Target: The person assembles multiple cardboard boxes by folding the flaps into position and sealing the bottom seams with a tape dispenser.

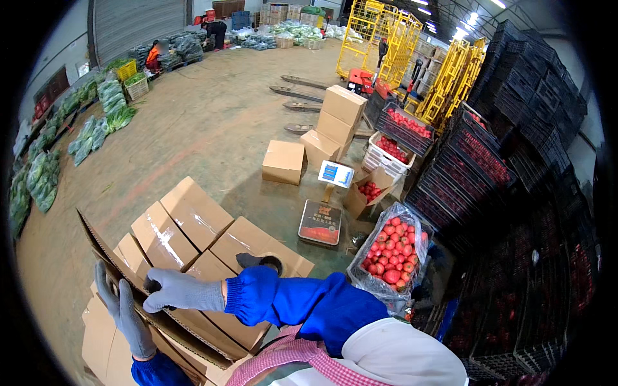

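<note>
Open cardboard carton (109,252) at lower left, held among closed brown boxes (196,215)! Its upper edge is grasped in the grip of the gloved right hand (185,290); the gloved left hand (131,323) is laid against its outer side, fingers extended, and whether its grip is clenched cannot be told. Farther right, a scale (320,223) is neighboured by red tomatoes (389,254), with black crates (524,83) stacked beyond.

Produce warehouse: stacked crates (537,87), bagged greens (111,96).
</note>
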